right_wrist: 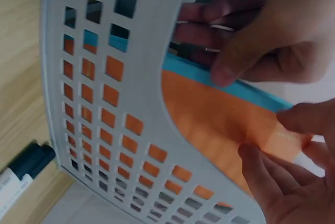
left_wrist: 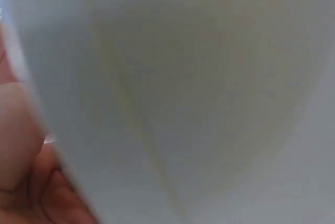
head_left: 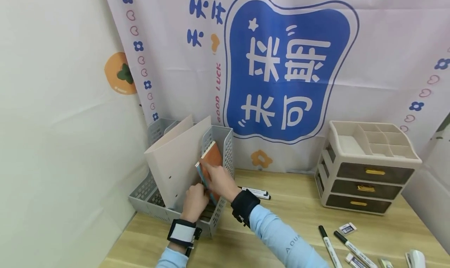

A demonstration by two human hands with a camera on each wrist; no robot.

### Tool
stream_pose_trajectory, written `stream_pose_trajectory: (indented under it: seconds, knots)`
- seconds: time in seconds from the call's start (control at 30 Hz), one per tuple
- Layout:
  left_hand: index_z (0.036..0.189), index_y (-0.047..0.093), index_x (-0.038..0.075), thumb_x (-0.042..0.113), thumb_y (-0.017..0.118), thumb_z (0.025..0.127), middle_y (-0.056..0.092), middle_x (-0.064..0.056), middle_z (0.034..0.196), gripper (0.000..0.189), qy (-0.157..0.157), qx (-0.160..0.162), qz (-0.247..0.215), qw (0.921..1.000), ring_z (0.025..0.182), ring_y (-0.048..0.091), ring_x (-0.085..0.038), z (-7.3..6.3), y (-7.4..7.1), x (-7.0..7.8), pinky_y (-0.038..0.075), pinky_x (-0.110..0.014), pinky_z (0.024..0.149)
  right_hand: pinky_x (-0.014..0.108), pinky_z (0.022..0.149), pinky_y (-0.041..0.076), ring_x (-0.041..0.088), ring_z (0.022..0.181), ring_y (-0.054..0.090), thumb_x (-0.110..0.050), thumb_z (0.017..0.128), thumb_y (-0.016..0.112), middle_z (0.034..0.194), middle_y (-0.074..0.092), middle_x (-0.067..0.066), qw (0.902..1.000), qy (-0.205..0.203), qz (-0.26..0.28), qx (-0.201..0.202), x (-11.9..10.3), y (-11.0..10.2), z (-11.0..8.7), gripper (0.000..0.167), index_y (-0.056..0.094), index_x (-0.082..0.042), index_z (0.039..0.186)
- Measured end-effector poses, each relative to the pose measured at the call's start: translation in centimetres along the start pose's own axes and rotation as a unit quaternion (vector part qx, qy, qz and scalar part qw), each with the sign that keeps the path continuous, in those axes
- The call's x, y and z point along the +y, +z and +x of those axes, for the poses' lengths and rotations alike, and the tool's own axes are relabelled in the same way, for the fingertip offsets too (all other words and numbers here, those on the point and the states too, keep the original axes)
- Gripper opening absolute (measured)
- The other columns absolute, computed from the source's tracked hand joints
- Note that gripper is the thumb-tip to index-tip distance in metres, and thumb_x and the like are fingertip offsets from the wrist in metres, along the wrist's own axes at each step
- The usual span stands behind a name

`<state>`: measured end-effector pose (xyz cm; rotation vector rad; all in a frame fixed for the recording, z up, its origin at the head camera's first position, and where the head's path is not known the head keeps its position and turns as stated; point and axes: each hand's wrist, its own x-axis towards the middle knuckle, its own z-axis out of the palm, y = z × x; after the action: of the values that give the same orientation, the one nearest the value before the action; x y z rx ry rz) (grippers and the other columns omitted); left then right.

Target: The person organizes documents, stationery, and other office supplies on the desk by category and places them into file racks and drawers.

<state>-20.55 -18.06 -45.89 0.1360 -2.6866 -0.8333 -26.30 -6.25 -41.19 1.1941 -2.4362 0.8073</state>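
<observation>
A notebook (head_left: pixel 213 155) with an orange cover and a blue edge stands tilted in the right compartment of the grey perforated file organizer (head_left: pixel 228 150). My right hand (head_left: pixel 219 181) pinches its upper part, thumb toward the blue edge (right_wrist: pixel 256 93) and fingers on the orange cover. Lower down, my left hand (head_left: pixel 194 202) reaches into the compartment, with the thumb at the notebook's blue edge; I cannot tell whether its fingers grip anything. Beside it leans a large pale folder (head_left: pixel 181 158), slanting out of the middle compartments and filling most of the left wrist view.
Markers (head_left: pixel 256 192) lie right of the organizer. A beige drawer unit (head_left: pixel 369 174) stands at the back right. Before it lie more markers (head_left: pixel 330 246), erasers (head_left: pixel 348 228) and a white stapler (head_left: pixel 416 257). A wall borders the left side.
</observation>
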Motion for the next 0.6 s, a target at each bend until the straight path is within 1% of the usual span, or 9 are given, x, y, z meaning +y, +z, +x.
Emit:
stream_pose_trajectory:
  seconds: [0.03,0.1,0.17,0.2,0.27,0.33,0.4,0.5,0.6]
  knots:
    - [0.061,0.055,0.009,0.006,0.064,0.093,0.044,0.004,0.054,0.033,-0.001,-0.004,-0.004,1.0000,0.046,0.043,-0.010,-0.1,-0.1,0.0,0.031,-0.020,0.040,0.015,0.046,0.030,0.006,0.048,0.041,-0.001,0.091,0.067,0.064,0.049,-0.001,0.9999,-0.009,-0.004,-0.002,0.1,-0.1,-0.2,0.064,0.043,-0.009,0.150]
    - [0.064,0.058,0.007,0.006,0.063,0.094,0.046,0.004,0.055,0.030,0.001,-0.006,-0.005,1.0000,0.047,0.044,-0.010,-0.5,-0.5,0.1,0.032,-0.022,0.041,0.016,0.046,0.030,0.008,0.047,0.040,0.000,0.091,0.066,0.063,0.049,0.000,0.9997,-0.021,0.001,-0.007,0.5,-0.4,-0.9,0.067,0.039,-0.008,0.151]
    - [0.071,0.065,0.002,0.005,0.064,0.093,0.054,0.001,0.057,0.022,0.011,-0.003,-0.006,0.9999,0.049,0.047,-0.010,-1.2,-0.8,0.2,0.035,-0.023,0.043,0.017,0.049,0.034,0.011,0.050,0.046,0.001,0.090,0.067,0.068,0.057,0.004,0.9996,-0.028,0.008,-0.005,0.7,-1.0,-1.8,0.069,0.038,-0.008,0.152]
    - [0.077,0.068,0.000,0.006,0.064,0.093,0.058,0.000,0.060,0.018,0.015,-0.001,-0.006,0.9999,0.050,0.050,-0.010,-1.5,-1.1,0.3,0.038,-0.023,0.043,0.016,0.052,0.040,0.013,0.054,0.053,0.001,0.089,0.067,0.075,0.064,0.007,0.9995,-0.030,0.013,-0.001,0.8,-1.4,-2.4,0.070,0.038,-0.007,0.152]
    - [0.087,0.071,-0.003,0.005,0.065,0.093,0.066,-0.004,0.066,0.012,0.022,0.004,-0.012,0.9997,0.054,0.057,-0.010,-2.3,-1.5,0.6,0.043,-0.023,0.045,0.019,0.061,0.052,0.019,0.070,0.067,0.002,0.089,0.067,0.093,0.072,0.013,0.9989,-0.026,0.038,0.014,0.9,-2.4,-3.6,0.069,0.039,-0.007,0.151]
    - [0.093,0.071,-0.006,0.004,0.064,0.093,0.070,-0.008,0.072,0.011,0.029,0.014,-0.027,0.9991,0.058,0.061,-0.011,-3.0,-2.0,1.1,0.046,-0.024,0.047,0.024,0.072,0.060,0.025,0.089,0.073,0.003,0.089,0.067,0.111,0.073,0.018,0.9970,-0.014,0.067,0.037,1.1,-3.7,-4.8,0.068,0.040,-0.008,0.151]
    - [0.095,0.070,-0.006,0.003,0.065,0.092,0.072,-0.010,0.076,0.010,0.037,0.032,-0.044,0.9978,0.062,0.065,-0.013,-3.6,-2.4,1.6,0.050,-0.024,0.050,0.030,0.079,0.061,0.030,0.106,0.071,0.005,0.090,0.065,0.122,0.069,0.020,0.9934,0.006,0.098,0.059,1.3,-5.0,-6.1,0.065,0.042,-0.007,0.150]
    - [0.097,0.071,-0.004,0.001,0.066,0.091,0.074,-0.011,0.080,0.009,0.055,0.064,-0.072,0.9939,0.068,0.069,-0.017,-4.5,-2.8,2.6,0.056,-0.028,0.057,0.034,0.083,0.061,0.030,0.114,0.068,0.004,0.091,0.063,0.127,0.067,0.019,0.9874,0.049,0.125,0.084,1.6,-6.7,-8.0,0.061,0.045,-0.008,0.147]
    - [0.099,0.072,-0.003,0.001,0.067,0.090,0.075,-0.013,0.085,0.010,0.075,0.077,-0.089,0.9902,0.073,0.073,-0.020,-5.1,-2.9,4.0,0.060,-0.029,0.063,0.040,0.089,0.060,0.028,0.119,0.065,0.001,0.092,0.063,0.132,0.066,0.015,0.9830,0.091,0.127,0.096,1.9,-8.0,-9.9,0.057,0.048,-0.010,0.146]
